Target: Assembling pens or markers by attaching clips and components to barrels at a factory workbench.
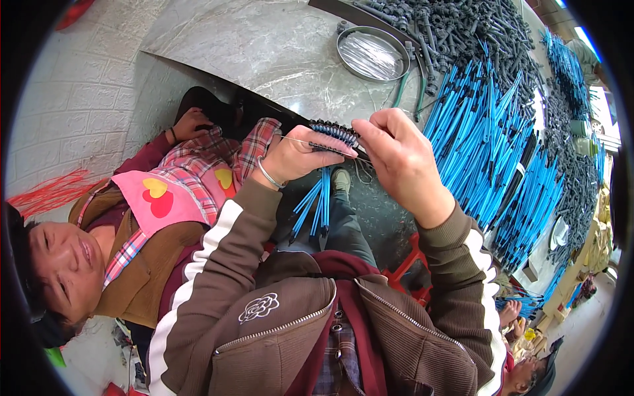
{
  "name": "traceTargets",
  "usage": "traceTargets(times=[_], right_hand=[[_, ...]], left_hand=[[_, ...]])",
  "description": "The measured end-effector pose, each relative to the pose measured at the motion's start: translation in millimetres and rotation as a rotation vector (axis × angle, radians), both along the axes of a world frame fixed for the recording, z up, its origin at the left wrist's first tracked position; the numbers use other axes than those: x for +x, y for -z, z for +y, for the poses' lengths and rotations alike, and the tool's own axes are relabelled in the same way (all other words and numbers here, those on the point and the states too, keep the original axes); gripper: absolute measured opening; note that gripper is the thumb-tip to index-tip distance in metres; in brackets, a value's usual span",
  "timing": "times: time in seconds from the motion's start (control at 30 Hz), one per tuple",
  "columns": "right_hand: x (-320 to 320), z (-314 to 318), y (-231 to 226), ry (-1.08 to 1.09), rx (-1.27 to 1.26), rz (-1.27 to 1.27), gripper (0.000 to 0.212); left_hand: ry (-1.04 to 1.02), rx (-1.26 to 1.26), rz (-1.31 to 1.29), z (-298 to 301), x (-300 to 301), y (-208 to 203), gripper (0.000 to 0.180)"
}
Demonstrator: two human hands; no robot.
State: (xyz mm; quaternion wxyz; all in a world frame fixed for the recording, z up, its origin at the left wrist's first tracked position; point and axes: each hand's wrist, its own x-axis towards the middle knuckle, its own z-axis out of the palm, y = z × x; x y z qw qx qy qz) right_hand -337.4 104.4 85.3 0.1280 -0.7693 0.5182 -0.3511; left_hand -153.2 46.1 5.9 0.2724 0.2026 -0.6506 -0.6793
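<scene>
Blue slim rods (321, 203) with dark ends, bunched below chest height beside the marbled grey surface (257, 49).
Left hand (296, 158) curls firmly around the bunch; the right hand (401, 153) is bent, fingertips at the dark ends, whether gripping I cannot tell. Best keep those ends level and the thin stiff wire (345, 154) unkinked; smooth silvery strands (372, 55) lie in a round metal tray (382, 80).

View: head, left of the fisheye pair we wear | Facing: down past our jacket (281, 330) to our left hand (297, 157) and right hand (404, 162), mid-frame | Nearness: close on our sleeves (228, 261), farther from the table (264, 49) | Rim: dark, round, edges bending
</scene>
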Motion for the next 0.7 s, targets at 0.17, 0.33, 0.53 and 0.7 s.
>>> traceTargets(times=[0.17,0.33,0.53,0.7], right_hand=[[-2.8,-2.4,6.9,-0.006,0.105,-0.235,0.019],[-4.7,-4.5,8.4,-0.023,0.142,-0.269,0.022],[-4.0,-5.2,9.3,-0.02,0.163,-0.268,0.021],[-3.0,-7.8,8.1,-0.041,0.192,-0.349,0.015]], left_hand=[[0.027,-0.025,-0.016,-1.3,1.4,0.2,0.019],[0.023,0.102,0.074,-3.7,5.2,6.2,0.022],[0.039,0.056,0.035,-6.9,6.6,4.3,0.021],[0.034,0.036,0.009,-6.1,7.6,0.7,0.021]])
